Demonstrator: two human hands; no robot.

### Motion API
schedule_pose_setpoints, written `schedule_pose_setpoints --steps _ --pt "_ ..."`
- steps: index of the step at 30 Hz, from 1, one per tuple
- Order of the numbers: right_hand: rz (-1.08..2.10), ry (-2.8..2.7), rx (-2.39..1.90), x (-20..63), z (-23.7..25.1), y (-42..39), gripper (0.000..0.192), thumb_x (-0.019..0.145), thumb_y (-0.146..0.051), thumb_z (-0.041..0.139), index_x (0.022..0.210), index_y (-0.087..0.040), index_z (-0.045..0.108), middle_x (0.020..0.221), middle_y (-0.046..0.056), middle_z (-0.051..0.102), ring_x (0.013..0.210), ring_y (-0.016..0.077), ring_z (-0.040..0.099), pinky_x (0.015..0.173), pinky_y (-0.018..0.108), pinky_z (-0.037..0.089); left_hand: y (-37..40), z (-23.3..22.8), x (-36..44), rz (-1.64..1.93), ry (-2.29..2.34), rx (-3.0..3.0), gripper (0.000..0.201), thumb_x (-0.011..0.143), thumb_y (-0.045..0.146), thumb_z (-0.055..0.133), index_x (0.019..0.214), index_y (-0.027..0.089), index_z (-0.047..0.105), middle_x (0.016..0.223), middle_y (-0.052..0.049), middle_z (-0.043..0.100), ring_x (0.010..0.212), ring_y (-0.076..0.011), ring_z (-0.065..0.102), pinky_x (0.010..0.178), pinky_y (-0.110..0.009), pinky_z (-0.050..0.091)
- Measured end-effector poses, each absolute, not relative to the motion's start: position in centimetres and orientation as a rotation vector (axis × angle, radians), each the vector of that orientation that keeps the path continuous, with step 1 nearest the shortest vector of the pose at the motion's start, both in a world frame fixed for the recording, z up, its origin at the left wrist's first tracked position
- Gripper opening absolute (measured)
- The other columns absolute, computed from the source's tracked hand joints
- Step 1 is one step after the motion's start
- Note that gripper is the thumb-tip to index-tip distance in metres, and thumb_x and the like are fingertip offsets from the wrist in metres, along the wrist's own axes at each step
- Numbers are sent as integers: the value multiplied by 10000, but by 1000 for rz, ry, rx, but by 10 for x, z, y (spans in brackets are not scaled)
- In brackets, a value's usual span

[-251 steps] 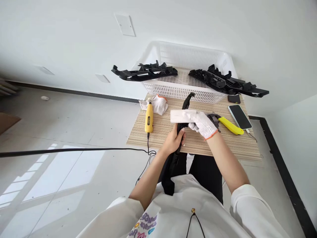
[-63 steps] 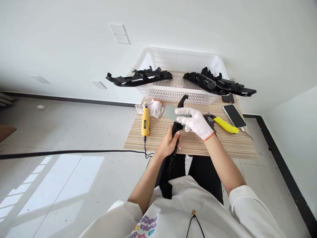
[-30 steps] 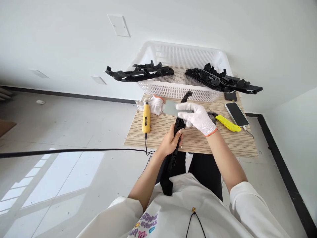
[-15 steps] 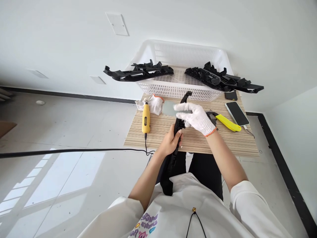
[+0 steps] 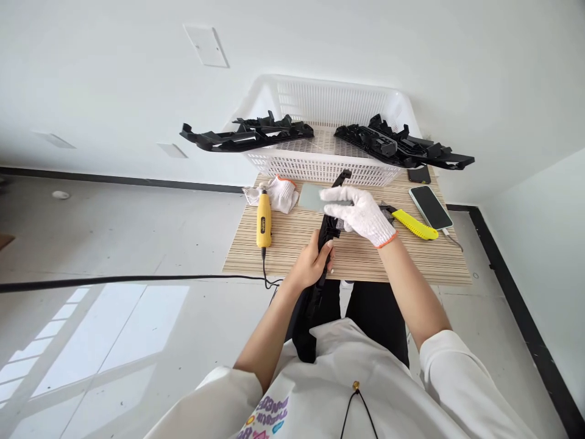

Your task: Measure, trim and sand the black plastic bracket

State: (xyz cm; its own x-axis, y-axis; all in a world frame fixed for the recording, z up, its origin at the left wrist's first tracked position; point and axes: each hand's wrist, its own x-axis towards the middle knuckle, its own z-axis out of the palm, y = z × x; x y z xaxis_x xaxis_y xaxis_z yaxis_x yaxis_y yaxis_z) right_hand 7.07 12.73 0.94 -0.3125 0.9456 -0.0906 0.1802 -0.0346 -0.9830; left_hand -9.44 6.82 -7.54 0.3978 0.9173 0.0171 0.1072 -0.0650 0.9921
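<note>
A long black plastic trim part [image 5: 315, 297] runs from near my shirt up over the table, its hooked far end near the basket. My bare left hand [image 5: 314, 261] is wrapped round its middle. Over its upper section is my right hand [image 5: 359, 213], in a white knit glove with an orange cuff. Between its fingers is a thin grey-green sheet [image 5: 311, 197], which crosses the part and sticks out to the left. The gloved fingers hide some of the part and sheet, so I cannot tell whether the sheet touches the part.
Behind is a white plastic basket [image 5: 320, 167], with similar black parts [image 5: 256, 135] jutting past its sides. On the wooden table [image 5: 247, 256] lie a yellow corded rotary tool [image 5: 264, 222], a white glove [image 5: 283, 195], a yellow-handled knife [image 5: 415, 225] and a charging phone [image 5: 430, 207]. A cable runs left.
The view has shifted slightly, moving the basket and table things left in the picture. Both hands keep their holds, and the sheet stays with my right hand.
</note>
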Motion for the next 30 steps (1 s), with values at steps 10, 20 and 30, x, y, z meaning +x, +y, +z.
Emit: schedule_pose_setpoints --steps 10,20,30 --pt "1283 -1478 -1259 70 14 131 326 813 -276 745 1136 -235 751 1118 46 750 488 28 483 333 148 375 68 -74 -94 864 964 1477 271 1028 496 410 980 231 380 797 55 573 500 -61 546 536 -222 486" --pt "1413 -1503 -1234 69 16 128 322 787 -261 767 1105 -218 757 1122 56 750 523 35 512 342 136 376 68 -74 -95 889 986 1489 264 1037 486 402 969 231 387 735 72 564 488 -65 539 539 -222 473" --pt "1558 -1547 -1205 65 15 125 311 770 -216 781 1080 -217 767 1113 61 752 586 63 584 373 150 433 68 -77 -95 927 963 1443 280 1030 508 409 977 236 370 774 68 549 482 -58 529 507 -216 467"
